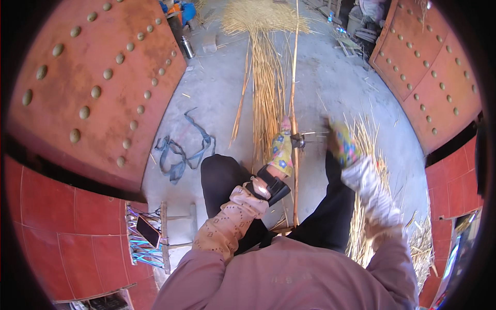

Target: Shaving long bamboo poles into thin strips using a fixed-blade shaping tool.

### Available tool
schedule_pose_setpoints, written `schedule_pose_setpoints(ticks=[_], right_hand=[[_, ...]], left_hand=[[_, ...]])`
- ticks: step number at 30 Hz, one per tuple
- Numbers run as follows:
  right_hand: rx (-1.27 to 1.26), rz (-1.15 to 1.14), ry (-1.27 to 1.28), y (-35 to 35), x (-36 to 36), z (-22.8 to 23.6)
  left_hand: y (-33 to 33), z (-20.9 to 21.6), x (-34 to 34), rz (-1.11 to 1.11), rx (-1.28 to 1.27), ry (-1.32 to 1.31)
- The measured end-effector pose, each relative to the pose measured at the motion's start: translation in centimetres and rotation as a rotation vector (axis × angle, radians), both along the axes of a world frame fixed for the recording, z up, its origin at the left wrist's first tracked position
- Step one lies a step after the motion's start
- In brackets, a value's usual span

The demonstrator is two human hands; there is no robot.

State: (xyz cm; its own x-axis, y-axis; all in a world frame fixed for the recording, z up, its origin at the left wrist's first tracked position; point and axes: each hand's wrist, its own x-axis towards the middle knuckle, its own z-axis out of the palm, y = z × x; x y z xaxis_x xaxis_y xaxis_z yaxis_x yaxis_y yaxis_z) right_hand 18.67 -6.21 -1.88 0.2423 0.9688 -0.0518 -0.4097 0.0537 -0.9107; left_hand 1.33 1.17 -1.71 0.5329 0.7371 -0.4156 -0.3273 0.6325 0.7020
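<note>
My left hand (281, 151), in a yellow floral glove, is between my knees, beside a long thin wooden pole (293, 98). Its fingers look closed, but what they hold is hidden. A small dark metal piece (298, 141) sits against the pole at the glove's right side, with thin prongs or wires pointing right. Beyond that hand a bundle of long golden stalks (266, 77) lies on the floor. My right hand (343, 143), in a similar floral glove, is above my right knee, smeared by motion. A dark blurred shape shows at its fingertips.
Loose straw (367, 150) lies along my right side. A blue-grey strap (181, 150) is on the concrete floor at left. A small stool with a phone (148, 231) stands near my left. Studded red doors (103, 67) flank both sides; a metal flask (187, 47) stands beyond the left one.
</note>
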Motion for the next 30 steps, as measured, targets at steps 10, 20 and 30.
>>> schedule_pose_setpoints(ticks=[10,20,30], right_hand=[[-0.417,0.014,0.0,-13.3,-4.8,-5.7],[-0.765,0.287,0.118,-31.3,-3.6,-3.7],[-0.326,0.103,0.15,-14.2,-4.4,-7.0]], left_hand=[[1.0,-7.4,9.1,0.372,0.336,-0.145],[0.6,-4.9,7.0,0.284,-0.164,-0.183],[1.1,-11.9,10.0,0.268,-0.097,-0.312]])
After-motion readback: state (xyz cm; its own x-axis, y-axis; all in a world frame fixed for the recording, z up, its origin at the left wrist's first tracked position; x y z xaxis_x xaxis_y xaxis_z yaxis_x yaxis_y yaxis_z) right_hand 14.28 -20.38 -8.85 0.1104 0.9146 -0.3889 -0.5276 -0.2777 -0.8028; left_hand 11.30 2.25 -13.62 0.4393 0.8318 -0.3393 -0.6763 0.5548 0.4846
